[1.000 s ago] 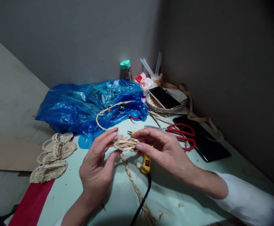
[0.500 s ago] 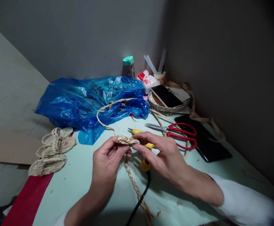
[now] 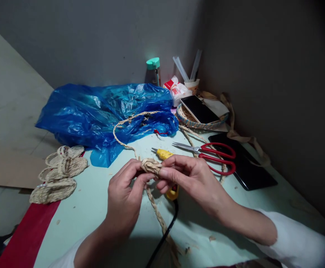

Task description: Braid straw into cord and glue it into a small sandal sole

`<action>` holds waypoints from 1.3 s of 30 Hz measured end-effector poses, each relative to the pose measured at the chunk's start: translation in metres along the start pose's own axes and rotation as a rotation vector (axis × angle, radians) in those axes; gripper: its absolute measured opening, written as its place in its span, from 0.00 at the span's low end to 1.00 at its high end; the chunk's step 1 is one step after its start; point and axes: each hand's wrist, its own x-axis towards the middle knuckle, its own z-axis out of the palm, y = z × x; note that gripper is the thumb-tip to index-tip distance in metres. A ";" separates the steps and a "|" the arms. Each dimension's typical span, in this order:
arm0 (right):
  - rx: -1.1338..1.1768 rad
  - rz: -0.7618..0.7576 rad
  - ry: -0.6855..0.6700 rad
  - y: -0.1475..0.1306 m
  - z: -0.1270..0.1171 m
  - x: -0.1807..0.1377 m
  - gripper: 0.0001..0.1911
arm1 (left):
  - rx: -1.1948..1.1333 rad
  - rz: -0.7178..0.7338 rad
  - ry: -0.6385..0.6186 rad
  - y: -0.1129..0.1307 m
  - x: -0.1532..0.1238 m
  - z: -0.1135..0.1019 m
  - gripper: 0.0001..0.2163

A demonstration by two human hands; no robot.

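Above the pale green table (image 3: 101, 208), the left hand (image 3: 124, 197) and right hand (image 3: 191, 178) both pinch a small coiled bundle of tan braided straw cord (image 3: 150, 165), just over the yellow glue gun (image 3: 168, 175), near red-handled scissors (image 3: 212, 156).

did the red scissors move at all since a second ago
No. The red-handled metal scissors lie in the same spot beside the flat black tablet, blades toward the crumpled blue plastic bag. Only the camera view shifted.
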 end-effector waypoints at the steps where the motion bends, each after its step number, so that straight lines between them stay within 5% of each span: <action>1: 0.023 0.018 -0.004 -0.001 0.001 -0.001 0.11 | -0.016 -0.006 -0.004 0.000 0.000 0.000 0.10; 11: -0.017 -0.158 0.036 0.015 0.007 -0.001 0.11 | -0.730 -0.515 -0.088 -0.010 0.010 0.014 0.06; 19: -0.783 -0.220 -0.069 0.004 -0.008 0.000 0.11 | -0.333 -0.320 -0.062 -0.002 0.003 0.008 0.04; 23: -0.914 -0.308 -0.062 -0.008 -0.017 0.001 0.13 | -0.255 -0.264 -0.137 0.002 0.003 0.004 0.04; 28: -0.825 -0.416 -0.079 -0.008 -0.021 0.001 0.11 | -0.186 -0.237 -0.205 0.002 0.005 0.002 0.06; 39: -0.209 -0.149 -0.050 -0.002 -0.008 0.002 0.12 | -0.412 -0.426 -0.224 -0.007 0.003 0.004 0.05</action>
